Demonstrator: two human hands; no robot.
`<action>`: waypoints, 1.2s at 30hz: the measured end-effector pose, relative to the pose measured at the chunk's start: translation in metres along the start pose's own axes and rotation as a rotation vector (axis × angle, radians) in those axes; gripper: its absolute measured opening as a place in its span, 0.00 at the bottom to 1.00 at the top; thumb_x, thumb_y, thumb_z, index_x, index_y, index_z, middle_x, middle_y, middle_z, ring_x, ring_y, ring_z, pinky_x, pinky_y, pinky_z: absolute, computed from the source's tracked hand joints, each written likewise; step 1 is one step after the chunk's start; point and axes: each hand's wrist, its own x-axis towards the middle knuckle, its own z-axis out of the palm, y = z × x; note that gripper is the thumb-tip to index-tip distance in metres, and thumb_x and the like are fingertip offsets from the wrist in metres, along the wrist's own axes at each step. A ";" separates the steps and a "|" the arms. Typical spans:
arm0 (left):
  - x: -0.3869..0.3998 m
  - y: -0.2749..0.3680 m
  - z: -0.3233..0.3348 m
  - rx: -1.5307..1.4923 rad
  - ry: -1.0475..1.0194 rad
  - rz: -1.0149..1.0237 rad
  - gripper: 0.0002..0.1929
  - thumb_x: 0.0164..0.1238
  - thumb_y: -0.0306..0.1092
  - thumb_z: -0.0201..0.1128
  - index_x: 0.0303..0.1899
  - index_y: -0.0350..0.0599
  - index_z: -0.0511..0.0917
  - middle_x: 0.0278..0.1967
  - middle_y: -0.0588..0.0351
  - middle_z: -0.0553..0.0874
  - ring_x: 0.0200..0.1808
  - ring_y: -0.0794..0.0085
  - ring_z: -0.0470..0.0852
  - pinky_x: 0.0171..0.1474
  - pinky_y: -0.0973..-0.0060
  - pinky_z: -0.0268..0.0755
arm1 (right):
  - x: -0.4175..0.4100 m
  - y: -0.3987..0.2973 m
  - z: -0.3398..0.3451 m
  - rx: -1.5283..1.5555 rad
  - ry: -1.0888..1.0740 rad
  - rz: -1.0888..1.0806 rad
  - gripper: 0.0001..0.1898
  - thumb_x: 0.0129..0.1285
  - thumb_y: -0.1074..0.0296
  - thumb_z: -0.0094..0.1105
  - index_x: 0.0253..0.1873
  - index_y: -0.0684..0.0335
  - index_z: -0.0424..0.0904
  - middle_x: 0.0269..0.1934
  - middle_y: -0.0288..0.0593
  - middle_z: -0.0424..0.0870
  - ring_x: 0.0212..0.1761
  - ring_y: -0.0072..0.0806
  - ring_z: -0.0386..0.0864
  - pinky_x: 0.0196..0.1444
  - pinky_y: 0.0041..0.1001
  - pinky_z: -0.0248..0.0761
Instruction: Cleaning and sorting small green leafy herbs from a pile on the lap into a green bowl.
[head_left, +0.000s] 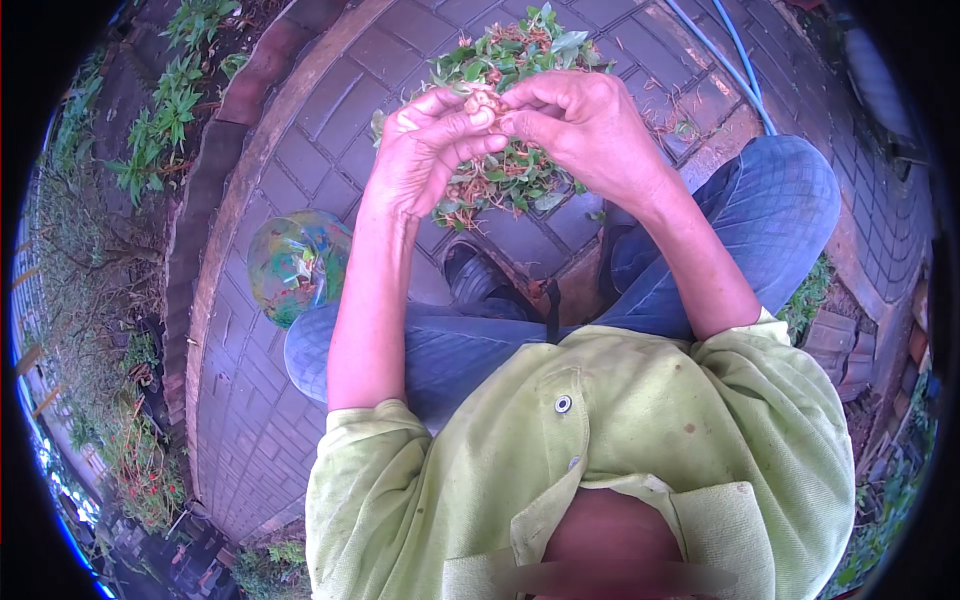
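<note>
Pinched between the thumb and fingers of my left hand (431, 142) is a small cluster of brownish plant pieces (484, 103). The thumb and forefinger of my right hand (581, 120) meet the same cluster from the right side, their tips close together; whether they grip a piece of it cannot be told. Below both hands, a pile of green leaves with brown stems or roots (517, 176) lies on the paving, partly hidden by the hands.
A multicoloured round container (292, 262) with scraps inside stands by the left knee. Blue hoses (739, 67) cross the paving at upper right. A curved raised border (202, 225) edges the planted bed at left. Loose brown bits (679, 124) lie right of the pile.
</note>
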 end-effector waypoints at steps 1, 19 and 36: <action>0.001 -0.001 0.001 -0.006 0.011 -0.013 0.13 0.61 0.24 0.64 0.47 0.30 0.77 0.39 0.49 0.85 0.37 0.70 0.85 0.39 0.78 0.81 | 0.000 0.000 0.002 -0.122 0.068 -0.086 0.10 0.57 0.67 0.58 0.35 0.68 0.82 0.23 0.50 0.81 0.24 0.35 0.80 0.32 0.32 0.73; 0.003 0.000 0.000 0.007 -0.001 -0.050 0.19 0.63 0.27 0.62 0.53 0.28 0.74 0.39 0.48 0.85 0.37 0.68 0.86 0.41 0.77 0.81 | 0.000 0.010 0.006 -0.038 0.009 0.076 0.08 0.58 0.69 0.53 0.32 0.65 0.82 0.21 0.44 0.79 0.20 0.27 0.77 0.26 0.28 0.68; 0.008 -0.019 0.016 -0.284 0.072 -0.023 0.08 0.62 0.26 0.62 0.41 0.33 0.79 0.34 0.48 0.85 0.31 0.69 0.85 0.34 0.77 0.80 | 0.006 0.026 0.014 0.154 0.247 0.169 0.08 0.55 0.71 0.57 0.26 0.68 0.79 0.20 0.40 0.80 0.19 0.19 0.73 0.20 0.23 0.65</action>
